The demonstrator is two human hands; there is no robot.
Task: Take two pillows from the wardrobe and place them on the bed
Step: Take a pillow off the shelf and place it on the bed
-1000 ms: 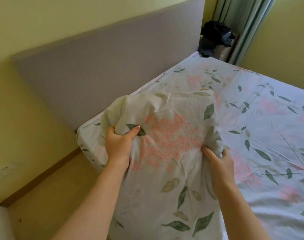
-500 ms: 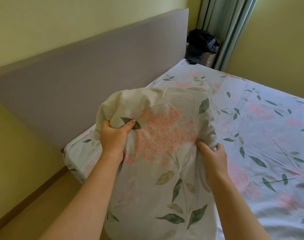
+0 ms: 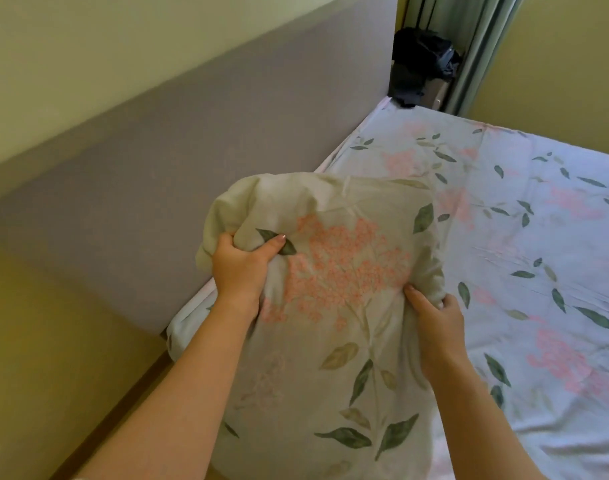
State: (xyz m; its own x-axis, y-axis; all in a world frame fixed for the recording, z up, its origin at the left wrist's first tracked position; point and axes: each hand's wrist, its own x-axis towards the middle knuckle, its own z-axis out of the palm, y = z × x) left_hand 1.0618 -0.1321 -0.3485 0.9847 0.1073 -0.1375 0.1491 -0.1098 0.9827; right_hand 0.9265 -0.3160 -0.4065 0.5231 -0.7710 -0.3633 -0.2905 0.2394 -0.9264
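From the head camera, looking down: a person holds one flowery pillow up in front of them with both hands. It hangs in the air, just above the near corner of the bed, close to the grey headboard. I cannot tell if its bottom end touches the bed, because that part is out of sight.

The left hand is closed tight on the top left part of the pillow. A big fold of cloth is bunched under the thumb. The right hand is closed on the right edge, lower down, with the fingers curled around behind it.

The pillow looks soft and squishy. It bends and puckers where the hands squeeze it. It looks light too, I think, since the hands lift it by the cloth alone. The case is loose and may slide over the filling, so a fistful of cloth and stuffing together, on two sides, seems the best hold. It will not break if it drops.

The bed sheet has the same pink flowers and green leaves. No second pillow shows on the bed. A dark bag sits in the far corner by the curtain.
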